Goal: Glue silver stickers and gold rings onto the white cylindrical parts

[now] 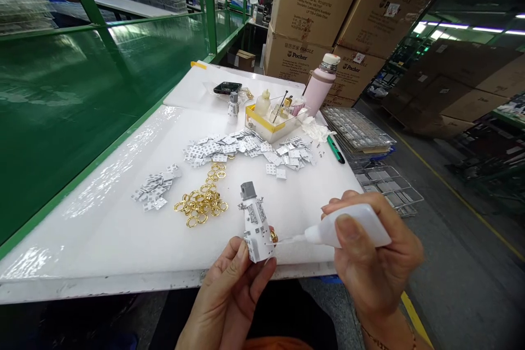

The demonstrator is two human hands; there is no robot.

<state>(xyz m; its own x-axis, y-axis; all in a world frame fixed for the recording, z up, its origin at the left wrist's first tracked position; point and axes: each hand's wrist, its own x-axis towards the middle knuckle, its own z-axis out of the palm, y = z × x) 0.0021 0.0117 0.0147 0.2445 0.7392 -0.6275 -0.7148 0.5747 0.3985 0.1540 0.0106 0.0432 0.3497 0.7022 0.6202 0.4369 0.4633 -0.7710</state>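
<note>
My left hand (235, 284) grips the lower end of a small white model tower (256, 224) with grey fittings and a grey block on top. The tower tilts slightly left above the table's front edge. A gold ring part (273, 236) shows at its right side. In my right hand (373, 251) is a white squeeze glue bottle (350, 227), its long thin nozzle pointing left at the tower's lower right side. Whether the tip touches, I cannot tell. Loose gold rings (203, 205) lie in a pile beyond my left hand, with small white square plates (221, 147) heaped behind them.
A smaller plate heap (156, 188) lies left. Toward the back are another model tower (233, 109), a yellow-edged tray (266, 128) of bottles, a phone (227, 87) and a pink flask (322, 85). A green pen-like tool (335, 150) rests near the right edge. Cardboard boxes (315, 5) stand behind.
</note>
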